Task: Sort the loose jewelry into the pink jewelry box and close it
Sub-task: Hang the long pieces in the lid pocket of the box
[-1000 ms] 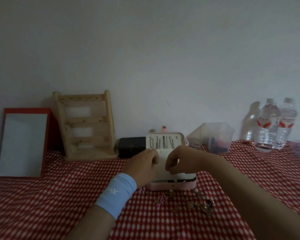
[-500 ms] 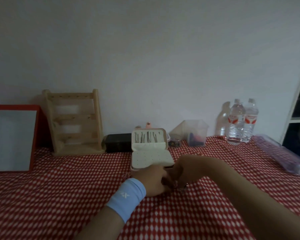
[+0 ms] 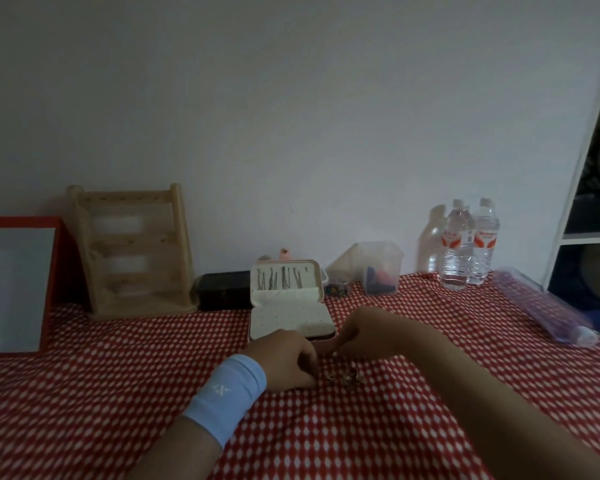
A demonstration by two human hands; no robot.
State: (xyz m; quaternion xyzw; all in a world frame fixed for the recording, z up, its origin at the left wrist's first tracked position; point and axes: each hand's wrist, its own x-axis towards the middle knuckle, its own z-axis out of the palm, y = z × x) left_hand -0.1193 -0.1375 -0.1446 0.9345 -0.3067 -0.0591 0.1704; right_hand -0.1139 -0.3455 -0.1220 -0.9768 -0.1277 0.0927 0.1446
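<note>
The pink jewelry box (image 3: pixel 290 306) sat open on the red and white cloth (image 3: pixel 118 393), in the middle of the table; its lid (image 3: pixel 286 280) stood up at the back, with thin metal pieces in a row inside it; a white tray (image 3: pixel 291 322) with little holes lay flat on top of the box; a small pile of loose jewelry (image 3: pixel 347 375) lay on the cloth just in front of the box. The left hand (image 3: pixel 284 362), with a blue wristband (image 3: pixel 227 393), rested beside the pile with its fingers curled down; I could not tell if it held anything; the right hand (image 3: pixel 364 332) was by the box's front right corner, fingers bent in, and its grip was hidden too. By the wall stood a wooden rack (image 3: pixel 132 247), a black box (image 3: pixel 222 289), a clear tub (image 3: pixel 381 268) and two water bottles (image 3: pixel 458 244).
</note>
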